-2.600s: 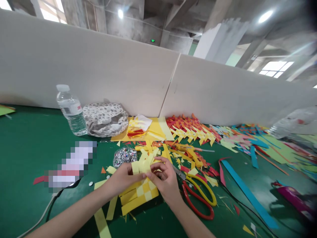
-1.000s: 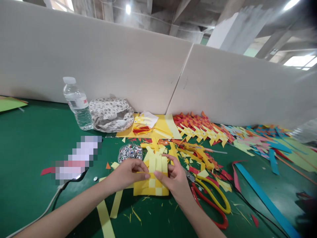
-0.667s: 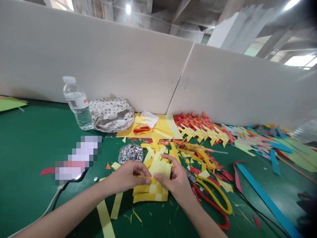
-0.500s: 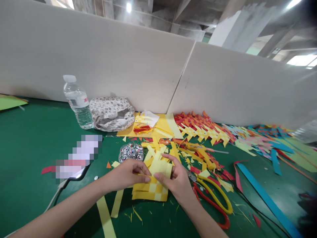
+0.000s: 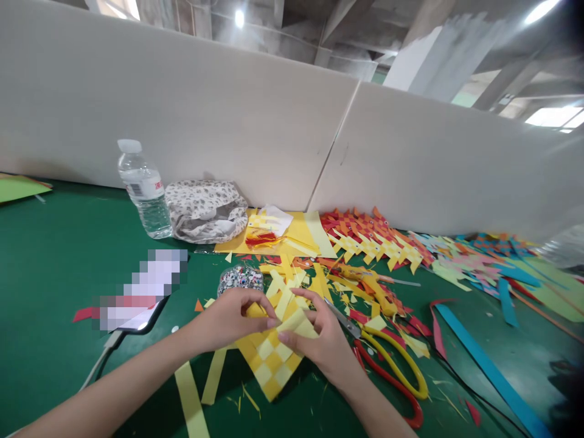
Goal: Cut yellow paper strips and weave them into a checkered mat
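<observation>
I see the left hand (image 5: 246, 317) and right hand (image 5: 322, 340) both pinching a checkered woven piece of yellow paper strips (image 5: 270, 364) over the green desk (image 5: 64, 243). Beside the right hand lie red-and-yellow-handled metal scissors (image 5: 356, 331). Farther back, a clear plastic water bottle (image 5: 154, 213) bears a white label (image 5: 146, 187), its red print unreadable to me.

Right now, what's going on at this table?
A person is handling a yellow checkered paper weave, held in both the left hand and the right hand. The right thumb is on a pale strip. One checkered corner points toward the person. Scissors lie beside the right hand; googly eyes lie beyond the left.
</observation>
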Tool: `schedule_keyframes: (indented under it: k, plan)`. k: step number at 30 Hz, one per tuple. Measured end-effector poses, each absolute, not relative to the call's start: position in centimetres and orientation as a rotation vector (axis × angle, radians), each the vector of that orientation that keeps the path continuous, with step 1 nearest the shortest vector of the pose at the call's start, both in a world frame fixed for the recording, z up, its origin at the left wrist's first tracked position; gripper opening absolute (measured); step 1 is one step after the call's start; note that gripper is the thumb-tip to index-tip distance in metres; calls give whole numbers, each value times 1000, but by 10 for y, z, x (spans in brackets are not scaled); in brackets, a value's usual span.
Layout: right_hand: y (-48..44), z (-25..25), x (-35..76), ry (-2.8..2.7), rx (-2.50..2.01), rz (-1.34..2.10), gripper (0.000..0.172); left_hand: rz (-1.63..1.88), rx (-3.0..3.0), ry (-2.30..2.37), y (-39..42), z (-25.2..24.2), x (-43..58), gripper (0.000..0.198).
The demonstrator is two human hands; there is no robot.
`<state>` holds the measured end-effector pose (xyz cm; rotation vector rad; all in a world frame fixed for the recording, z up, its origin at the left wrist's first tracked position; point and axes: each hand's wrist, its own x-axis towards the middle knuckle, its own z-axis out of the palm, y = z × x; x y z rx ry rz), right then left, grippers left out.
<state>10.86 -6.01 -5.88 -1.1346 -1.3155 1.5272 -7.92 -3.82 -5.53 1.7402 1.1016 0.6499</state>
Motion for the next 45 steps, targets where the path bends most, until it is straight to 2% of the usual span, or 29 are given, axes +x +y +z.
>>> schedule_keyframes:
  k: [4, 7, 12, 14, 18, 20, 26, 30, 35, 45]
  plan:
    - [-59, -57, 108, -1209, -1141, 1532, 64, 828, 1594, 1141, -34, -54, -81, 26]
    - [-57, -54, 106, -1043, -1187, 1350, 61, 1039, 1368, 1138, -34, -52, -79, 46]
    - [-56, -58, 106, -861, -1123, 1210, 58, 1109, 1271, 1126, -41, -59, -68, 62]
    - [-57, -62, 106, -875, -1095, 1230, 56, 1070, 1197, 1053, -45, -65, -63, 59]
    - [-59, -66, 103, -953, -1111, 1297, 56, 896, 1114, 807, -47, -78, -56, 32]
    - [-59, -66, 103, -994, -1141, 1309, 56, 903, 1102, 799, -47, -82, -56, 26]
    - [-58, -66, 103, -1108, -1212, 1258, 53, 882, 1082, 774, -49, -82, -59, 32]
    - [-59, -65, 102, -1147, -1228, 1233, 52, 869, 1105, 868, -47, -79, -60, 26]
    - [-57, -62, 106, -1344, -1205, 1249, 46, 774, 1229, 962, -45, -84, -61, 36]
    - [-53, -68, 108, -1364, -1203, 1270, 44, 671, 1434, 999, -44, -90, -63, 37]
